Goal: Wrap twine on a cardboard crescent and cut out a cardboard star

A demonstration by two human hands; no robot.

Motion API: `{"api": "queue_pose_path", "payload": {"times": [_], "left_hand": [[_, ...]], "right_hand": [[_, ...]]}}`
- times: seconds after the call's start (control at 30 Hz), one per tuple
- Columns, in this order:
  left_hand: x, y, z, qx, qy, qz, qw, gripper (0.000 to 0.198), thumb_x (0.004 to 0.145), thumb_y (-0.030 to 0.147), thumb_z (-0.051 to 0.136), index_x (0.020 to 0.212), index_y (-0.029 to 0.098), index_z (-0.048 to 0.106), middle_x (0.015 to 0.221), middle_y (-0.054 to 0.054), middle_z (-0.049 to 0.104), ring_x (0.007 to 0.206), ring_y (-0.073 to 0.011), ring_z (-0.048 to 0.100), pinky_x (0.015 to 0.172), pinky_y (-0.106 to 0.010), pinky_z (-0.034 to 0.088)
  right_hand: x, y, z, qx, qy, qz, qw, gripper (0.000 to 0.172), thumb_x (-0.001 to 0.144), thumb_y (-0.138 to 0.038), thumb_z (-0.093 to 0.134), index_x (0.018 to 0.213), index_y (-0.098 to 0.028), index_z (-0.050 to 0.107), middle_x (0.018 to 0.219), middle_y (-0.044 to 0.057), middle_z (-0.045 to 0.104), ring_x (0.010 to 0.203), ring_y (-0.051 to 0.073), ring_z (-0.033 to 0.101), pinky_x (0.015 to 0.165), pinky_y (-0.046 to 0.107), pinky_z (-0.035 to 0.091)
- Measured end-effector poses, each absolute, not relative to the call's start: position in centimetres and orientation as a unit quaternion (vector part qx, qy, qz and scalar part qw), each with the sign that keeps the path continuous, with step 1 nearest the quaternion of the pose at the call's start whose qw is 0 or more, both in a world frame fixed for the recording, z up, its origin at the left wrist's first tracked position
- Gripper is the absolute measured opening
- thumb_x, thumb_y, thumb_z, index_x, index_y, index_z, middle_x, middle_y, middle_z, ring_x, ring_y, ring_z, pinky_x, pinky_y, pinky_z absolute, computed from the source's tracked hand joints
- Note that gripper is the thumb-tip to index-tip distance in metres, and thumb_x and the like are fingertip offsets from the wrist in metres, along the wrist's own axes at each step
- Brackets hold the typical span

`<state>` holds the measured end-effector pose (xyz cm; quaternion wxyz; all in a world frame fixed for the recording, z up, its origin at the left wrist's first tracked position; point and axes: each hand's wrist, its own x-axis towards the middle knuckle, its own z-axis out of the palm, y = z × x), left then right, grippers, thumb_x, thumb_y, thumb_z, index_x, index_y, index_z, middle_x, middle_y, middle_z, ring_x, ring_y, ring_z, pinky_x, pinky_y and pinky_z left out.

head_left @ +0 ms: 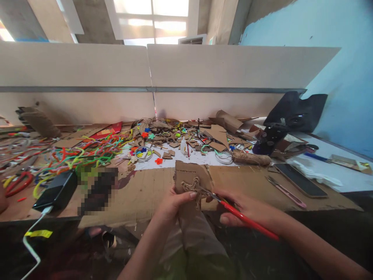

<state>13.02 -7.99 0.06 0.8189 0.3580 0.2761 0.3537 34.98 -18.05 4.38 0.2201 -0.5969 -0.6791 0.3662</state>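
Observation:
My left hand [171,204] is closed on a piece of brown cardboard [182,169], its thumb pressed near a star-like shape of coiled twine [190,184] on the cardboard's face. My right hand [243,208] grips a slim tool that looks like a paintbrush, with a red handle [247,221] and a silvery neck. Its tip points at the right side of the twine shape; my fingers and the twine partly hide it, so contact cannot be told. Both hands are above the table's near edge.
A pink craft knife [287,192] and a phone [301,179] lie on the right. Behind are a small clear bottle [183,147], a twine roll [251,158] and cardboard scraps [218,136]. Coloured pipe cleaners [96,149], a black power bank [56,190] and red-handled pliers [20,184] are left.

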Motion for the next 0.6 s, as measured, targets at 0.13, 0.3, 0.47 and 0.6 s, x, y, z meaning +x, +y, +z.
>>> {"api": "queue_pose_path", "payload": {"times": [0.13,0.3,0.47,0.6], "left_hand": [[13.1,-8.3,0.0,0.348,0.265,0.35,0.828,0.044,0.05,0.024,0.098,0.09,0.013,0.083,0.085,-0.01,0.083,0.068,-0.0207,0.075,0.066,-0.027,0.06],[13.2,-8.3,-0.3,0.345,0.256,0.358,0.829,0.044,0.052,0.023,0.097,0.092,0.013,0.083,0.085,-0.01,0.083,0.068,-0.0202,0.075,0.065,-0.026,0.059],[13.4,-8.3,-0.7,0.353,0.249,0.37,0.822,0.044,0.056,0.022,0.095,0.097,0.014,0.082,0.089,-0.01,0.083,0.072,-0.0207,0.075,0.067,-0.027,0.06],[13.5,-8.6,-0.9,0.35,0.248,0.371,0.824,0.042,0.057,0.023,0.095,0.095,0.013,0.082,0.087,-0.01,0.083,0.071,-0.0217,0.076,0.067,-0.028,0.06]], "right_hand": [[34.9,-17.8,3.7,-0.585,-0.679,0.379,0.229,0.088,0.08,-0.077,0.069,0.149,-0.023,0.058,0.15,0.015,0.06,0.135,0.042,0.056,0.113,0.058,0.044],[34.5,-17.8,3.2,-0.564,-0.668,0.416,0.252,0.085,0.081,-0.079,0.066,0.144,-0.022,0.062,0.13,0.013,0.072,0.121,0.038,0.064,0.106,0.051,0.05],[34.2,-18.0,3.0,-0.545,-0.664,0.435,0.272,0.082,0.083,-0.078,0.066,0.142,-0.021,0.063,0.123,0.011,0.074,0.114,0.036,0.065,0.104,0.049,0.051],[33.9,-18.3,3.3,-0.538,-0.668,0.43,0.281,0.078,0.088,-0.075,0.063,0.147,-0.024,0.059,0.129,0.012,0.071,0.116,0.035,0.065,0.105,0.05,0.049]]}}
